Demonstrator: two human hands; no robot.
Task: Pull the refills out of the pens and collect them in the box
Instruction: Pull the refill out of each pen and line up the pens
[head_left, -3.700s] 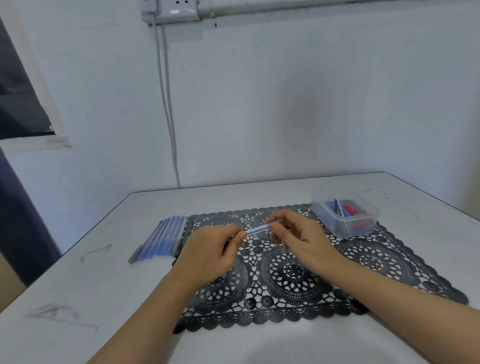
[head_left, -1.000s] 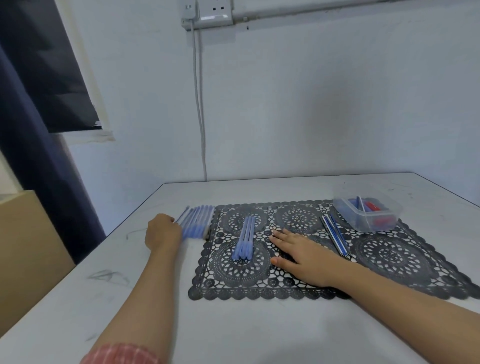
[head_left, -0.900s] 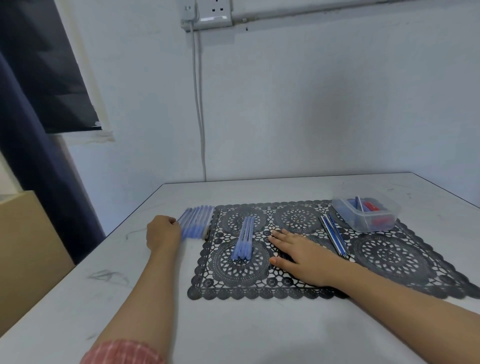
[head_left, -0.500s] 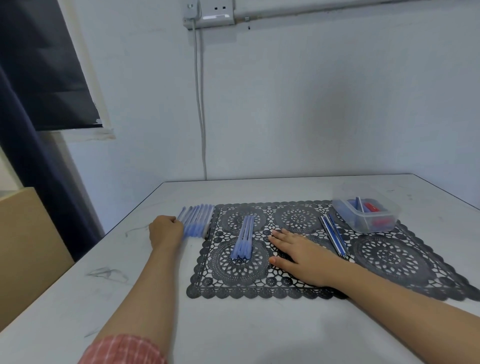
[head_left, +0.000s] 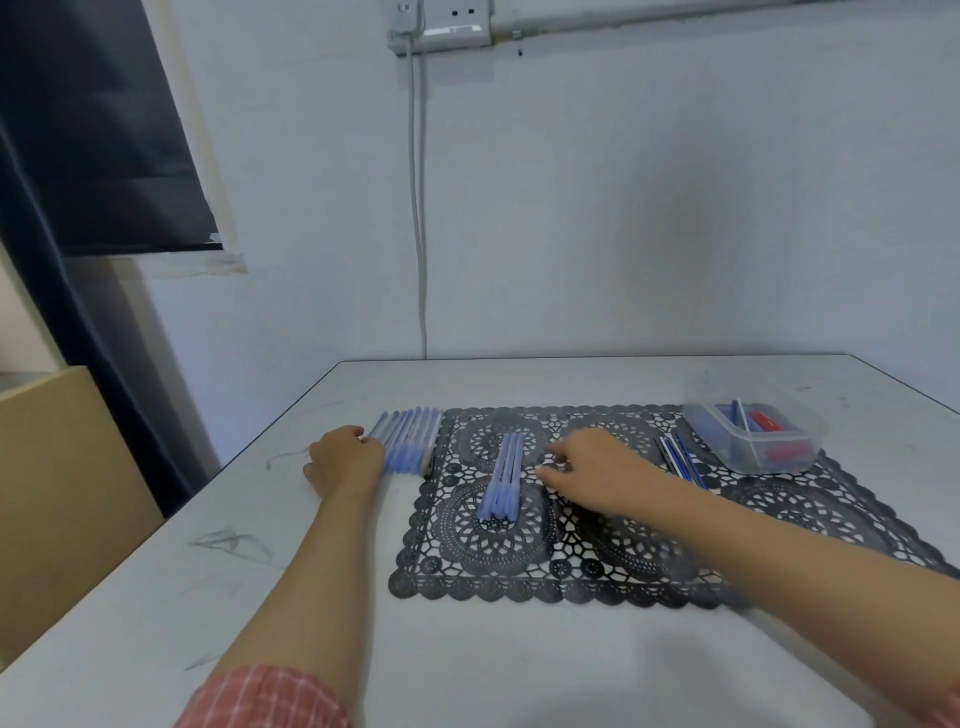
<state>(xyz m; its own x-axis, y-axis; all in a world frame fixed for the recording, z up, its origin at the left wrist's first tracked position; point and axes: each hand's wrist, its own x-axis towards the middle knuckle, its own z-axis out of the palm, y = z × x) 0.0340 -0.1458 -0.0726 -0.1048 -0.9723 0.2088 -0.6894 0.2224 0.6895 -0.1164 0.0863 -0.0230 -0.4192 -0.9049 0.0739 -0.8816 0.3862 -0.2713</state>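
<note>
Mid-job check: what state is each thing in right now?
Left hand: touches pen row's near end, grip hidden.
Pen row: side by side on table, left of lace mat.
Pen bundle: lying on mat.
Right hand: open, over mat, empty.
Clear box: lidless, blue and red pieces inside.
Loose refills: on mat beside box.

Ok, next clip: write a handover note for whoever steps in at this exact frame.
Left hand: touching the near end of the pen row beside the mat; grasp unclear.
Right hand: open above the mat, holding nothing.
Done: some refills in the box; loose refills lie on the mat beside it.
Left: box those, empty the row; pen bundle mid-mat, emptied or not, cannot tell.
</note>
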